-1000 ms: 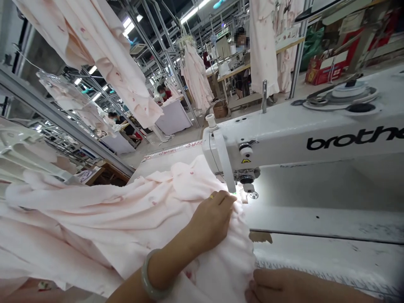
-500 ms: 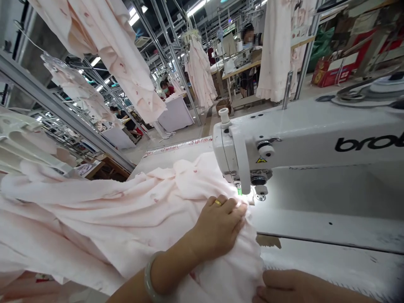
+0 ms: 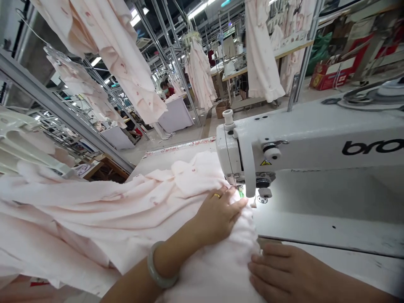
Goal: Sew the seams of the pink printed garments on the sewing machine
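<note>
Trainee: Head view. Where is the workpiece?

Instructor: The pale pink cloth lies in folds across the table, left of the sewing machine. Its gathered right-hand edge runs from the lit needle area down toward the wearer.

Trainee: State the condition of the left hand.

Instructor: Palm down on the cloth, fingers slightly spread, fingertips just beside the green part under the machine head. It presses from above; no grip is visible. A ring and a bracelet are worn on this side.

Trainee: And the right hand?

Instructor: At the cloth's edge, nearer the wearer, fingers extended and close together. The thumb is not distinguishable, so I cannot tell whether the edge is pinched or only touched.

Trainee: Which step is in hand?

Instructor: In my judgement, guiding the edge at the needle area. The needle itself cannot be made out, so whether it is stitching cannot be confirmed.

Trainee: What does the next move call for?

Instructor: Light, even control: left hand flattening the folds, fingertips clear of the needle area; right hand aligning the edge without pulling.
</note>
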Demonstrator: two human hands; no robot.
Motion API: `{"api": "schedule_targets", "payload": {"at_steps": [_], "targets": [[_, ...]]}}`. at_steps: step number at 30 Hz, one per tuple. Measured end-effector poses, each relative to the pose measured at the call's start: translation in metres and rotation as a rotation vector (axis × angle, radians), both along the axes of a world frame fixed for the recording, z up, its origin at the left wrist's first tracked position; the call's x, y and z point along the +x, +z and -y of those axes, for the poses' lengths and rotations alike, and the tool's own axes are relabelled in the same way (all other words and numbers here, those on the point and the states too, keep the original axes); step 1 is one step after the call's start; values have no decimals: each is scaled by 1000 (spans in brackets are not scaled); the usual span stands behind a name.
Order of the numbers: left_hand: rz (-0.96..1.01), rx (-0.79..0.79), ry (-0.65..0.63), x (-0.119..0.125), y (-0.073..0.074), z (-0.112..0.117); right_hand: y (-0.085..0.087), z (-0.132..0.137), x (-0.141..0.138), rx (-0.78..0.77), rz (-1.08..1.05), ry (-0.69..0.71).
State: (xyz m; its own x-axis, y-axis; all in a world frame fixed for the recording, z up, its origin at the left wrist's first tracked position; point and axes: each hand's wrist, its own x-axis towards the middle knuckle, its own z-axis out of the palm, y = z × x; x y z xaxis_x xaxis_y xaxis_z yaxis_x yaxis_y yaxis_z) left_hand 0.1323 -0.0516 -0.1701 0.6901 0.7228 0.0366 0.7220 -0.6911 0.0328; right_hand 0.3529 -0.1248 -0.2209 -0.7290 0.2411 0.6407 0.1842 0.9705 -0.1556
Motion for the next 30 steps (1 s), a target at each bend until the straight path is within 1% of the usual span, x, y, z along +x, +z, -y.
{"api": "schedule_targets", "payload": {"at_steps": [2,4,6,8,11,13,14,16,18,20,22,24,26,27,28,30], "targets": [[29,-29,19,0,1,-3,8,-5,1,0,19,-29],[70,-17,78,-1,2,-1,15,-7,2,19,29,-61],[106,26,182,-2,2,4,19,-8,3,62,32,-82],[126,37,299,-4,0,11,20,-7,3,117,33,-93],[159,-82,417,-8,-1,17,19,-5,4,230,-10,-129],[205,-146,441,-11,1,18,20,-4,6,269,-49,-150],[219,-152,444,-13,2,18,21,-5,7,260,-52,-145],[201,-125,435,-15,4,19,25,-7,9,187,-23,-101],[141,-95,400,-17,2,19,28,-9,9,98,25,-49],[112,-18,328,-19,-3,19,30,-12,8,32,52,-19],[146,131,193,-18,-6,19,28,-13,7,-2,55,-5],[191,243,5,-17,-6,18,24,-14,7,-24,59,3],[207,223,-152,-15,-4,19,21,-14,7,-35,63,9],[204,181,-192,-14,-4,19,20,-14,8,-40,63,12],[200,139,-211,-14,-3,20,19,-14,8,-45,64,15],[198,89,-209,-13,-5,21,18,-14,8,-52,60,17]]}}
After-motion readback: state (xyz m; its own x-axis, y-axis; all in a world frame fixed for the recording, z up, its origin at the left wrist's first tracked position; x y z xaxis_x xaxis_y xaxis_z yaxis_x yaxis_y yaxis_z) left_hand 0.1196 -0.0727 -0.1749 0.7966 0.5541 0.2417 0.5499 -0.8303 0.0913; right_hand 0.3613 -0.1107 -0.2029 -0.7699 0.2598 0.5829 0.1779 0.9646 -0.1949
